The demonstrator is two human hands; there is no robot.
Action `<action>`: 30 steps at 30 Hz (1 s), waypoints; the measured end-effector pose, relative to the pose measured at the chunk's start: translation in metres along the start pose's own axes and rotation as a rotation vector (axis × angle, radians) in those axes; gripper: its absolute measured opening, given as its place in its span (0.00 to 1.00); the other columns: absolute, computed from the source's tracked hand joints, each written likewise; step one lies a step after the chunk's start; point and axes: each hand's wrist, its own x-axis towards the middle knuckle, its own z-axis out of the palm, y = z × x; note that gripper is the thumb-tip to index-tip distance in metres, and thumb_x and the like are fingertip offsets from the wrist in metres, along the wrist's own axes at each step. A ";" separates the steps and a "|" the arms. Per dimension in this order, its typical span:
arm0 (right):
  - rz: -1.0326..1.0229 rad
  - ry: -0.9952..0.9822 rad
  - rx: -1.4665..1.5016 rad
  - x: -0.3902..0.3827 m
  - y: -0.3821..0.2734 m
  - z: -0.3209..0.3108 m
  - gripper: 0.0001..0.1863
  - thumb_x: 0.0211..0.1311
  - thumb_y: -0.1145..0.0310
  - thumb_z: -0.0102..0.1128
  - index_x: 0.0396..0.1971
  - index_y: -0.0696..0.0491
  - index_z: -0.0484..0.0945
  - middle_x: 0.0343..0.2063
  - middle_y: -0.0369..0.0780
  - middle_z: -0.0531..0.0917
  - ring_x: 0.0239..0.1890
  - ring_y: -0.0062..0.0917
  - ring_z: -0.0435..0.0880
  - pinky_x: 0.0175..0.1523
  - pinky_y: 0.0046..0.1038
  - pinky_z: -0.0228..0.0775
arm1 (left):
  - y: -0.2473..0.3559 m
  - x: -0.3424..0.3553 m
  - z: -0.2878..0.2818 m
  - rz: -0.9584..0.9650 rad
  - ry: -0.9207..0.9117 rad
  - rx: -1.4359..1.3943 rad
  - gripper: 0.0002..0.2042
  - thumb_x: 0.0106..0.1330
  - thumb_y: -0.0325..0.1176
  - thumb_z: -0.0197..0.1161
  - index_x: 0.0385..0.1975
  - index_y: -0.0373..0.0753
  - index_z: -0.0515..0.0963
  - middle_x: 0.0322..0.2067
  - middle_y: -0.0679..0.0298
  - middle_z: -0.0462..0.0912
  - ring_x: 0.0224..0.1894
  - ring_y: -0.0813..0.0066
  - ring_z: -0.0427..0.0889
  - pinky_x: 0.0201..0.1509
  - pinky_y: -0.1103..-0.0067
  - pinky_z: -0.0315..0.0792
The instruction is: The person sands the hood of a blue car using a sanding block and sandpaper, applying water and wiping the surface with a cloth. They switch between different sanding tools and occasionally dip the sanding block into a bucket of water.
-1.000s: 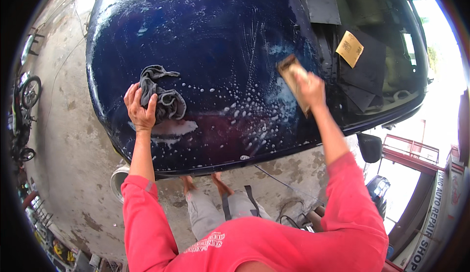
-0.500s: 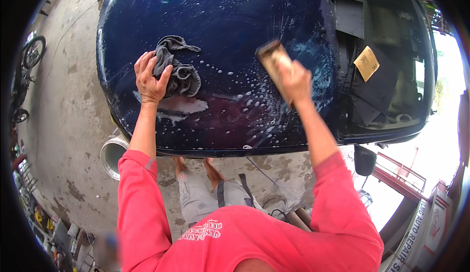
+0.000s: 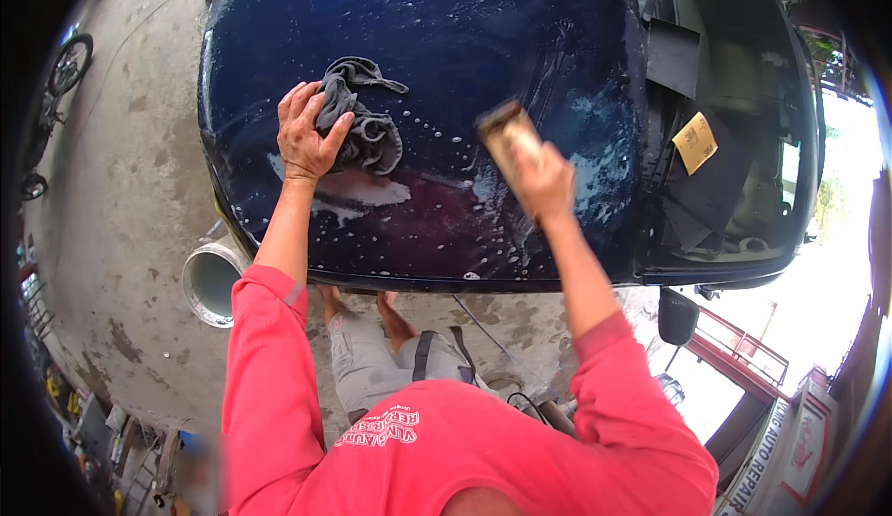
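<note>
A dark blue car hood (image 3: pixel 418 42), wet and dotted with suds, spreads out in front of me. On its left part lies a crumpled dark grey rag (image 3: pixel 372 144). My left hand (image 3: pixel 308 137) is closed on the rag's left side, thumb bent toward it. Toward the right of the hood, my right hand (image 3: pixel 548 182) grips a long tan sanding block (image 3: pixel 506 135), held flat against the paint and smeared by motion. Its underside is hidden. Near the hood's front edge is a pale, bare-looking patch (image 3: pixel 367 188).
Dark sheets (image 3: pixel 673 59) and a folded yellow-brown sandpaper (image 3: pixel 695 143) lie by the windshield (image 3: pixel 762 191). A white bucket (image 3: pixel 212 284) stands on the concrete floor at the left. The side mirror (image 3: pixel 678 316) juts out at the right.
My right hand has drawn the sanding block leftward and nearer to me across the hood. My left hand stays at the rag. The whole view has shifted slightly.
</note>
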 end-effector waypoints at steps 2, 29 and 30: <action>0.092 0.049 -0.120 0.111 0.013 0.015 0.32 0.67 0.35 0.66 0.35 0.54 0.90 0.33 0.56 0.90 0.41 0.54 0.93 0.45 0.50 0.84 | -0.005 -0.002 0.004 0.015 0.016 -0.022 0.25 0.64 0.51 0.75 0.50 0.35 0.87 0.60 0.58 0.85 0.69 0.52 0.76 0.75 0.62 0.70; 0.051 -0.115 -0.047 -0.084 0.038 -0.027 0.20 0.71 0.50 0.69 0.46 0.52 0.91 0.39 0.50 0.93 0.43 0.43 0.95 0.51 0.41 0.87 | 0.007 0.001 -0.010 0.028 0.006 -0.074 0.24 0.63 0.49 0.76 0.49 0.36 0.85 0.60 0.56 0.84 0.69 0.49 0.75 0.73 0.60 0.71; 0.017 -0.139 -0.064 -0.075 0.046 -0.030 0.20 0.71 0.50 0.69 0.45 0.52 0.91 0.37 0.50 0.93 0.42 0.44 0.95 0.50 0.42 0.87 | 0.007 0.001 -0.011 0.012 -0.007 -0.068 0.24 0.62 0.49 0.76 0.49 0.36 0.85 0.60 0.56 0.84 0.69 0.49 0.75 0.73 0.60 0.70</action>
